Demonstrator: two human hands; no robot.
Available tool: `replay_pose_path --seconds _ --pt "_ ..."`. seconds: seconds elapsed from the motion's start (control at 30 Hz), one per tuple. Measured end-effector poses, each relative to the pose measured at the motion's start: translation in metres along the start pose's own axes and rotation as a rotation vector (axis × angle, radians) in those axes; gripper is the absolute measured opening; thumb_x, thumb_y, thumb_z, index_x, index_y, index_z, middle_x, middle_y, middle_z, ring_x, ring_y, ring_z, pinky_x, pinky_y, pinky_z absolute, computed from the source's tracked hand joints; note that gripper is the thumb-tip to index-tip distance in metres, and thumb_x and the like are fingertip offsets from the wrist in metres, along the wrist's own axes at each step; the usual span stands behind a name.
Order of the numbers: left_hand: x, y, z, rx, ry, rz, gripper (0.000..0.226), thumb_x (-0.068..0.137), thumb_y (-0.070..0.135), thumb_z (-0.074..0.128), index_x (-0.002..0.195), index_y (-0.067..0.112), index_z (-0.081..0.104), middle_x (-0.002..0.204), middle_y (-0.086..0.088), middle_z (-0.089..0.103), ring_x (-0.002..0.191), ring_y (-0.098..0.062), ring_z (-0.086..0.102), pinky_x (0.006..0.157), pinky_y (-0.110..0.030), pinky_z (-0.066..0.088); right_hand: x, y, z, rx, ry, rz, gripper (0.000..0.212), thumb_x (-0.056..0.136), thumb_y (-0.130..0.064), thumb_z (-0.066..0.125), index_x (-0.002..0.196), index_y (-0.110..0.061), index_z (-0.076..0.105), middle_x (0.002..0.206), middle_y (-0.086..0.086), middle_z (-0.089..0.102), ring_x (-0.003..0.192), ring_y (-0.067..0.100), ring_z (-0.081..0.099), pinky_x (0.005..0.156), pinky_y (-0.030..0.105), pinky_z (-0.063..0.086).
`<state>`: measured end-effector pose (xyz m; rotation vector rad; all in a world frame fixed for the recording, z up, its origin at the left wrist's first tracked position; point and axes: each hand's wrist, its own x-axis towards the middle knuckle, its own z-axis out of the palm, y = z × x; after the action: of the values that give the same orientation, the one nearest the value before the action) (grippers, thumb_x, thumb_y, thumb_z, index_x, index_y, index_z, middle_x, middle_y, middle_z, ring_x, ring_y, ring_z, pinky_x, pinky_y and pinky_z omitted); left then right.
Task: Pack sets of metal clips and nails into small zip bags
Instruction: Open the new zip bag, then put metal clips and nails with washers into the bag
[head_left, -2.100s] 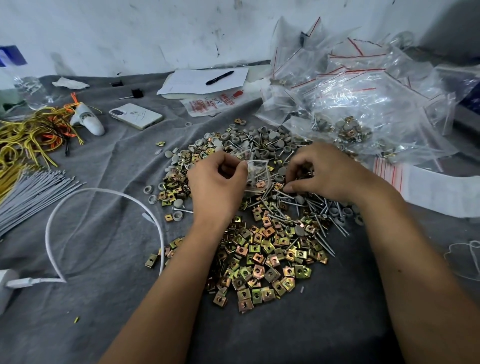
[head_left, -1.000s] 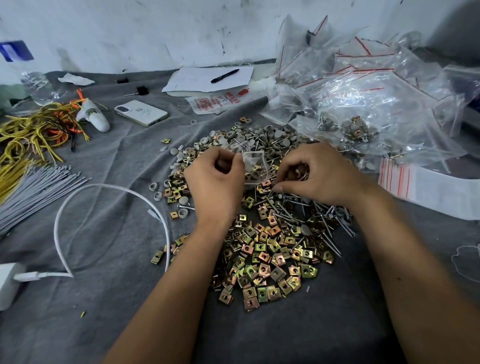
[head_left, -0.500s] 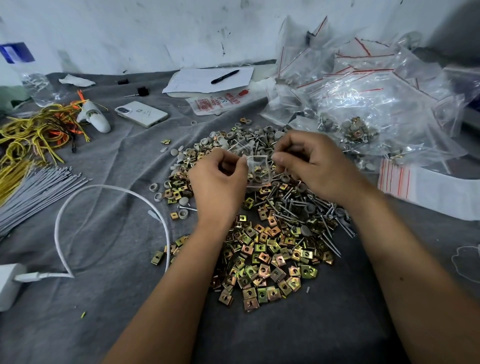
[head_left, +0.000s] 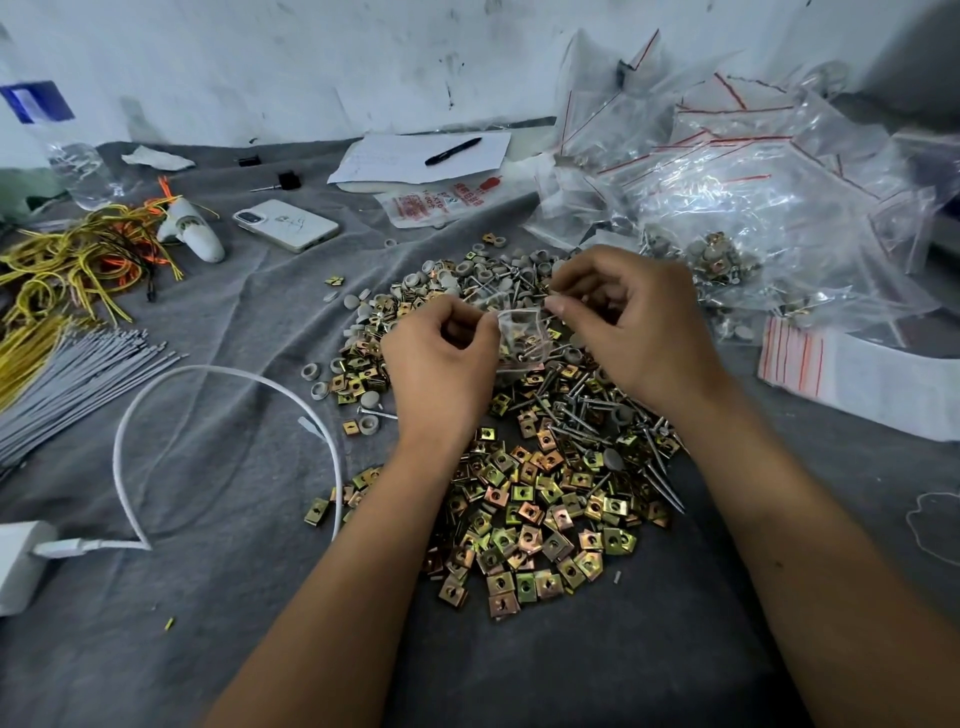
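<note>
both hands, left hand (head_left: 441, 364) and right hand (head_left: 634, 332), pinch a small zip bag (head_left: 521, 338) above the clips (head_left: 530, 525) and nails (head_left: 597, 415).

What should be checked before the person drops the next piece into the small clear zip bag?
1. Left hand pinches the small clear zip bag at its edge: ok.
2. Right hand at the bag's mouth: ok.
3. Bag mouth open: cannot tell.
4. Piece pinched in the right fingertips: cannot tell.
5. Bag already holds metal pieces: ok; the count cannot be told.
6. Pile of square brass-coloured metal clips and loose steel nails lie beneath the hands on the grey cloth: ok.
</note>
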<state>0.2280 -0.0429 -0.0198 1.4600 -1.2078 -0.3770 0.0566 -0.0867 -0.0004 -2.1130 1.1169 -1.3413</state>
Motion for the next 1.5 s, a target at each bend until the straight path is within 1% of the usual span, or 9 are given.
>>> replay_pose_path --seconds 0.1,0.2,0.3,0.53,0.67,1.03,1.13,1.3,1.5 --pt "0.001 0.000 0.000 -0.006 0.008 -0.009 0.026 0.091 0.015 0.074 0.070 0.027 0.066 0.056 0.016 0.061 0.052 0.003 0.055 0.048 -0.011 0.040 0.001 0.006 -0.004 -0.048 -0.029 0.024 0.007 0.090 -0.022 0.078 0.092 -0.016 0.075 0.077 -0.007 0.071 0.068 0.003 0.069 0.057 0.016 0.055" --pt "0.001 0.000 0.001 -0.019 0.029 -0.030 0.026 0.091 0.014 0.074 0.070 0.027 0.066 0.055 0.026 0.059 0.052 0.004 0.055 0.048 -0.010 0.039 0.000 0.013 -0.007 -0.272 -0.270 0.047 0.011 0.086 -0.037 0.079 0.088 -0.028 0.075 0.076 -0.021 0.065 0.071 -0.002 0.067 0.062 0.018 0.052" --pt "0.002 -0.002 0.000 -0.029 0.046 -0.040 0.024 0.090 0.013 0.074 0.071 0.025 0.067 0.054 0.022 0.058 0.052 0.004 0.054 0.048 -0.009 0.038 0.000 0.017 -0.005 -0.369 -0.484 0.123 0.029 0.076 -0.051 0.085 0.091 -0.030 0.071 0.079 -0.016 0.065 0.071 0.002 0.063 0.063 0.027 0.051" --pt "0.002 -0.002 0.001 -0.026 0.052 -0.046 0.020 0.091 0.014 0.074 0.073 0.021 0.069 0.056 0.014 0.057 0.050 0.005 0.053 0.047 -0.008 0.037 0.001 0.015 -0.005 -0.300 -0.544 0.166 0.020 0.078 -0.036 0.087 0.077 -0.028 0.069 0.069 -0.011 0.066 0.065 -0.004 0.059 0.058 0.018 0.042" --pt "0.003 -0.002 0.000 -0.016 0.050 -0.043 0.018 0.091 0.015 0.074 0.074 0.020 0.070 0.058 0.013 0.058 0.050 0.003 0.052 0.047 -0.009 0.036 0.001 0.011 -0.006 -0.167 -0.434 0.139 0.015 0.081 -0.027 0.086 0.082 -0.025 0.071 0.074 -0.011 0.068 0.071 -0.002 0.063 0.061 0.009 0.047" --pt "0.002 -0.003 0.000 -0.012 0.045 -0.031 0.018 0.091 0.015 0.075 0.075 0.021 0.070 0.061 0.013 0.061 0.052 0.004 0.054 0.049 -0.010 0.038 0.000 -0.002 -0.010 0.227 -0.031 0.035 0.011 0.085 -0.015 0.083 0.090 -0.014 0.073 0.082 0.001 0.072 0.078 0.023 0.069 0.070 0.039 0.061" --pt "0.002 -0.002 0.001 -0.005 0.044 -0.021 0.016 0.091 0.016 0.075 0.076 0.021 0.071 0.060 0.013 0.061 0.053 0.003 0.055 0.050 -0.009 0.038 -0.002 -0.006 -0.001 0.158 0.027 0.014 0.012 0.083 -0.017 0.085 0.090 -0.015 0.075 0.079 -0.003 0.072 0.073 0.017 0.069 0.064 0.033 0.060" --pt "0.002 -0.002 0.001 -0.010 0.052 -0.017 0.016 0.091 0.015 0.074 0.075 0.018 0.071 0.059 0.012 0.061 0.051 0.003 0.054 0.049 -0.010 0.038 -0.003 -0.006 0.012 -0.079 -0.099 -0.020 0.014 0.080 -0.025 0.087 0.090 -0.019 0.079 0.082 -0.010 0.071 0.070 0.004 0.064 0.062 0.014 0.049" --pt "0.002 -0.002 0.000 -0.020 0.053 -0.037 0.022 0.091 0.013 0.074 0.071 0.020 0.068 0.057 0.013 0.057 0.050 0.004 0.051 0.049 -0.009 0.037 0.001 0.006 -0.004 -0.024 0.067 0.077 0.004 0.089 -0.023 0.079 0.092 -0.020 0.077 0.078 -0.015 0.069 0.067 -0.008 0.066 0.056 0.005 0.046"
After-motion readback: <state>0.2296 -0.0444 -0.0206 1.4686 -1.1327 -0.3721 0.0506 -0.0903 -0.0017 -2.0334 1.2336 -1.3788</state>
